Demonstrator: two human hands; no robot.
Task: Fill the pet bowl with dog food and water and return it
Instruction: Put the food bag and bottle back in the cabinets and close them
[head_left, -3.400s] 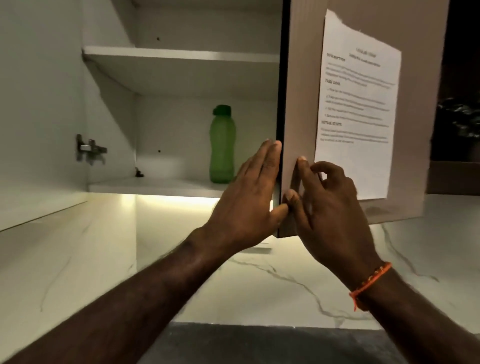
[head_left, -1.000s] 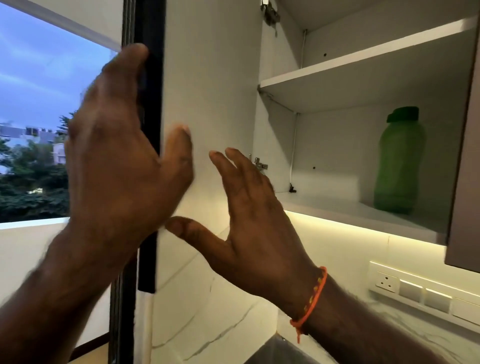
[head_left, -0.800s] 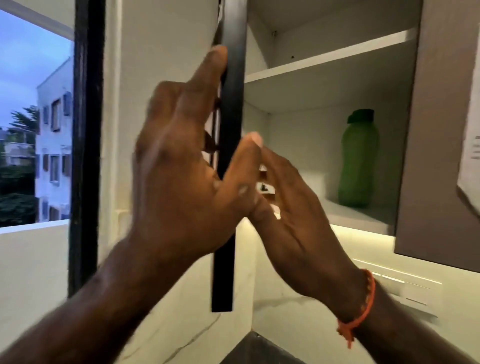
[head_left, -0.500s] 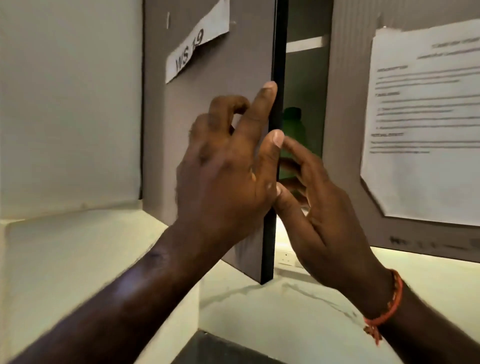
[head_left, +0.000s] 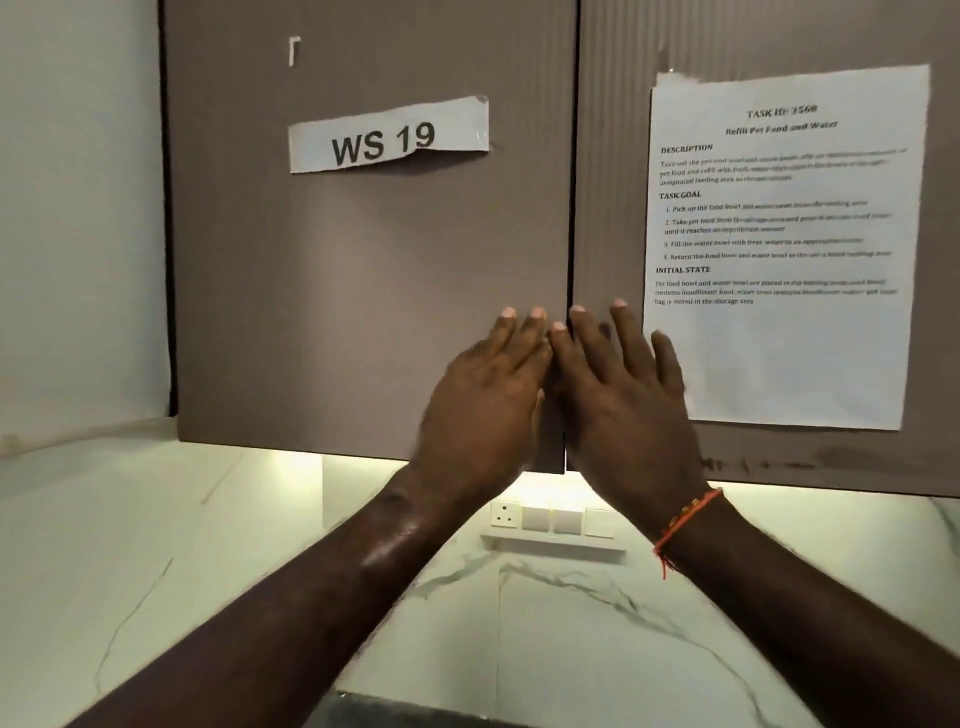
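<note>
Two brown wall cabinet doors stand shut side by side in front of me. My left hand lies flat against the lower right corner of the left door, fingers straight and holding nothing. My right hand, with an orange thread at the wrist, rests flat on the lower left edge of the right door, also holding nothing. No pet bowl, dog food or water is in view; the cabinet's inside is hidden behind the doors.
A "WS 19" label is taped to the left door and a printed task sheet to the right one. Below the cabinet, a lit marble backsplash carries a socket and switch strip. A white wall is at left.
The left door has swung from wide open to shut, hiding the green bottle and the shelves. Both hands have gone from gripping the door's edge to lying flat on the doors.
</note>
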